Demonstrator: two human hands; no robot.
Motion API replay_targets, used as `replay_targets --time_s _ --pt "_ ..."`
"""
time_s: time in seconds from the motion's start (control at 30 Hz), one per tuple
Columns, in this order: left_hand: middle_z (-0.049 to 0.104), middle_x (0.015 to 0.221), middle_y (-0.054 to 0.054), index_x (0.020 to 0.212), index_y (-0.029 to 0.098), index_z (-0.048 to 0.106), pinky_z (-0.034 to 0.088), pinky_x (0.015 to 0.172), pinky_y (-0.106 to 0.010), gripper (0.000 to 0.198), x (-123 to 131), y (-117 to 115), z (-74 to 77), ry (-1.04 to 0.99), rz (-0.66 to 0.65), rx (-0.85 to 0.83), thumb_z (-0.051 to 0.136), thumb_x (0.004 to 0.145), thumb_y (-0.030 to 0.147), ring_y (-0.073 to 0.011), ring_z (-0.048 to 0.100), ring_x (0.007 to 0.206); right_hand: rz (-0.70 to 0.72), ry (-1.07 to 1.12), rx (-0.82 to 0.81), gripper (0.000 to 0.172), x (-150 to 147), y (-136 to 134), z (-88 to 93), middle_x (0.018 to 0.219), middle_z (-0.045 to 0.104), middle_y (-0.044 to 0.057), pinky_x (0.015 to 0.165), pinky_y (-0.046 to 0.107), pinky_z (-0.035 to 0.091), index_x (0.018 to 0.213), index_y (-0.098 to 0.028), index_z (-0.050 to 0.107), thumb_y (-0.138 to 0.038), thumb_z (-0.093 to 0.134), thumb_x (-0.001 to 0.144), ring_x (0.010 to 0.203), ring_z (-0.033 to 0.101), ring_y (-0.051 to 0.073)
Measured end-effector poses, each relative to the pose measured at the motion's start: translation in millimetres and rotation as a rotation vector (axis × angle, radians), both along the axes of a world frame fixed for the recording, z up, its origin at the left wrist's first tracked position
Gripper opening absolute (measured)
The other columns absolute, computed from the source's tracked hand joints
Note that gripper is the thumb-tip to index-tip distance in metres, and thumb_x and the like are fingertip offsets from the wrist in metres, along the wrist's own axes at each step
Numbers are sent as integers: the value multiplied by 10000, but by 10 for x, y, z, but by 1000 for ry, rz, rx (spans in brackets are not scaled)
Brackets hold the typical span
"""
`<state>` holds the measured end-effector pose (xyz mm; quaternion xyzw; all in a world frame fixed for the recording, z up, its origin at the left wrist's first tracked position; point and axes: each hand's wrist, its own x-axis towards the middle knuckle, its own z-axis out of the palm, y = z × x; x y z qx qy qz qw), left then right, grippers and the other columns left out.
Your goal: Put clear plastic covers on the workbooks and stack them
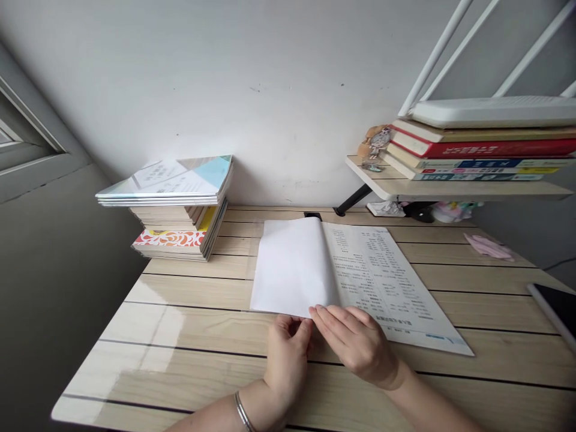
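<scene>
A printed booklet lies spread on the desk, its right side covered in small text. Over its left side is a blank white sheet, bulging up along the fold. Clear plastic film shows beyond the sheet's left edge. My left hand, with a silver bangle at the wrist, is closed at the sheet's bottom edge, thumb against curled fingers. Beside it, my right hand has its fingers together, tips on the sheet's lower edge near the fold. Its thumb is hidden.
Stacked books stand at the back left. On the right, a raised shelf carries more books and a small figure charm. A pink cloth item and a dark-screened phone lie near the desk's right edge.
</scene>
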<state>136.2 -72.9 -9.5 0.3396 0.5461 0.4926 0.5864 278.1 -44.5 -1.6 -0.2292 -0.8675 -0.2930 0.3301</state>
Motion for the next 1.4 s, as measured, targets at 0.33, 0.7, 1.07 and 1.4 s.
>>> replay_targets --time_s 0.33,0.7,1.07,1.4 --pt "471 526 33 637 157 530 294 468 -225 368 3 10 -15 -36 11 -17 663 648 500 -83 373 481 -47 12 -31 181 41 -11 -17 845 718 62 733 315 422 950 -130 695 -72 554 854 794 624 163" --pt "476 503 41 645 160 540 299 450 -223 359 -3 21 -3 -58 20 -41 686 637 487 -85 394 460 -81 38 -117 196 -1 -22 -39 887 723 53 734 327 407 1013 -136 668 -104 535 873 819 625 162" --pt "678 1013 -70 975 159 589 434 621 -212 507 -670 59 38 -261 -31 -129 591 480 48 -164 628 803 64 82 -481 183 113 48 135 825 676 46 751 357 403 874 -178 662 -112 496 836 817 581 182" --pt "683 814 -91 901 153 515 499 578 -272 194 -1470 1395 338 -142 -120 -239 585 822 316 -169 648 610 -567 281 -1000 258 -268 2030 440 1210 587 111 967 345 374 1062 -177 631 -281 472 888 1174 482 242"
